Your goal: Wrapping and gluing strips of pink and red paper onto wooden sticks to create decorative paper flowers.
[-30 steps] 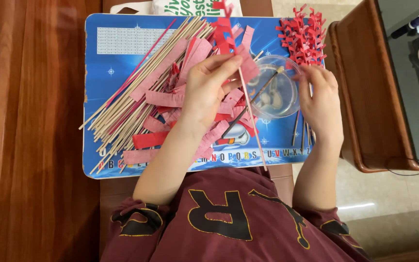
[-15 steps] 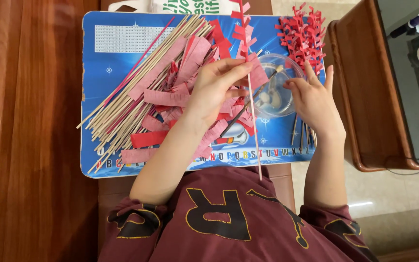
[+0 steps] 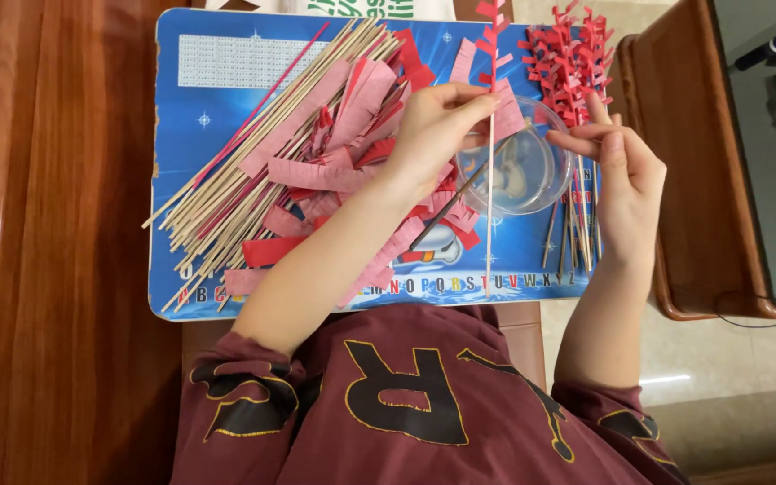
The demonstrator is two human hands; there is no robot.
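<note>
My left hand pinches a thin wooden stick that stands nearly upright, its top wrapped in fringed red paper. To its right my right hand is open with fingers spread, its fingertips near the stick above a clear plastic bowl. A heap of fringed pink and red paper strips lies under my left wrist. To the left of that heap is a bundle of bare wooden sticks. Everything rests on a blue board.
Several finished sticks with red paper fringe lie at the board's right edge. A thin brush leans out of the bowl. A wooden table surrounds the board on the left. A dark wooden cabinet stands at the right.
The stick has swung from a slant to nearly upright, its red wrapped top further up. My right hand let go of it and opened beside the bowl.
</note>
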